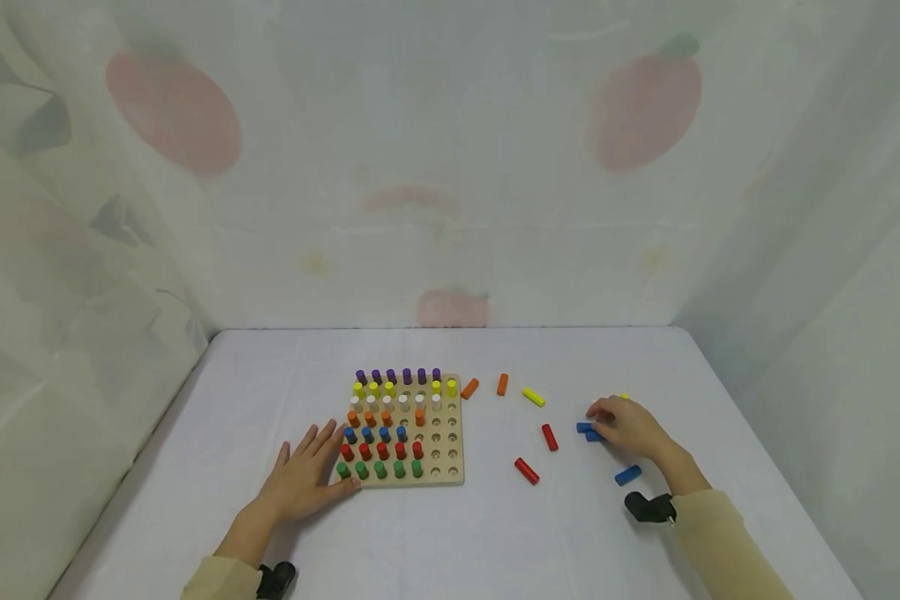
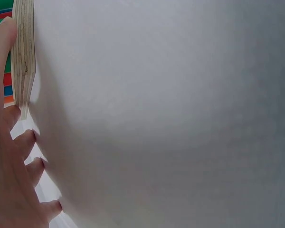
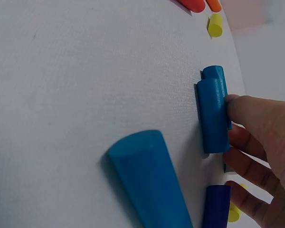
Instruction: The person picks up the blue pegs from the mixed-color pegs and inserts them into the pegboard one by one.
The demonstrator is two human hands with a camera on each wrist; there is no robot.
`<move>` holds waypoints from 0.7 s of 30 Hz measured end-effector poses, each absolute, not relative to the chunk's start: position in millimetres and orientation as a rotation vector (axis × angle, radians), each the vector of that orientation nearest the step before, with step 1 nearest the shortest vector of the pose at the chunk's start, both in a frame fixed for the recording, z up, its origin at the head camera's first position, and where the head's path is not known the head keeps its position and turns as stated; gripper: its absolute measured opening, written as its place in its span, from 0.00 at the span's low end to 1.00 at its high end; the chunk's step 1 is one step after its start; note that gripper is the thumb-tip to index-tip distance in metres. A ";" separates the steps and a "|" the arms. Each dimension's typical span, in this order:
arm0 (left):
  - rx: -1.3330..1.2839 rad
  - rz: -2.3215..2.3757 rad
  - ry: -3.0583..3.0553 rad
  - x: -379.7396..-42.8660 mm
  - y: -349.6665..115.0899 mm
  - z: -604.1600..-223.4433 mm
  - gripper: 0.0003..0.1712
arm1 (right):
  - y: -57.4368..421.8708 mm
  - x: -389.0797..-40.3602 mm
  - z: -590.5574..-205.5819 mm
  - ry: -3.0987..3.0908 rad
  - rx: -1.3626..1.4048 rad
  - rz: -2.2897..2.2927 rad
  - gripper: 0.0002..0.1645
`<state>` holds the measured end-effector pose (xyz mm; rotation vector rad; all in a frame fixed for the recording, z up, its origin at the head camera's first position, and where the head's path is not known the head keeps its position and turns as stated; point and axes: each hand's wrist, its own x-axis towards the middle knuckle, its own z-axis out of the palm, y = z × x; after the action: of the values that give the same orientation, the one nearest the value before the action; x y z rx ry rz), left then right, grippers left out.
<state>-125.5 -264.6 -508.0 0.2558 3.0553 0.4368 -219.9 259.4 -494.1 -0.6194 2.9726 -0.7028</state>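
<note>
A wooden pegboard (image 1: 453, 437) holds rows of coloured pegs, and its right-hand columns show bare holes. My left hand (image 1: 300, 482) lies spread beside the board, thumb at the near left corner and index finger along the left side. In the left wrist view, the thumb touches the board's layered edge (image 2: 24, 57). Over at the right, my right hand (image 1: 632, 427) reaches over two blue pegs lying side by side. In the right wrist view, its thumb touches the rear blue peg (image 3: 214, 72), behind the front blue peg (image 3: 212, 116); the fingers are loosely bent.
Another blue peg (image 1: 627, 475) lies nearer the right wrist. Between board and right hand lie two red pegs, one of them a red peg (image 1: 527, 471) at the front, a yellow peg (image 1: 533, 397) and two orange pegs, including an orange peg (image 1: 469, 388) at the board's edge.
</note>
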 end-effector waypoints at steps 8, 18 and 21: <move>0.253 0.431 3.048 -125.6 -264.0 -507.3 0.55 | 257.3 -222.7 -492.3 2.968 -0.649 -0.647 0.06; 0.251 0.435 3.048 -125.9 -264.3 -507.5 0.55 | 255.1 -224.7 -490.1 2.950 -0.632 -0.625 0.06; 0.252 0.430 3.050 -125.8 -264.1 -507.1 0.55 | 254.0 -225.5 -489.7 2.948 -0.616 -0.622 0.06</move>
<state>-125.8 -264.1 -507.1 0.2516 3.0502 0.4303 -225.5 254.0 -489.7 -0.6156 2.9483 -0.6225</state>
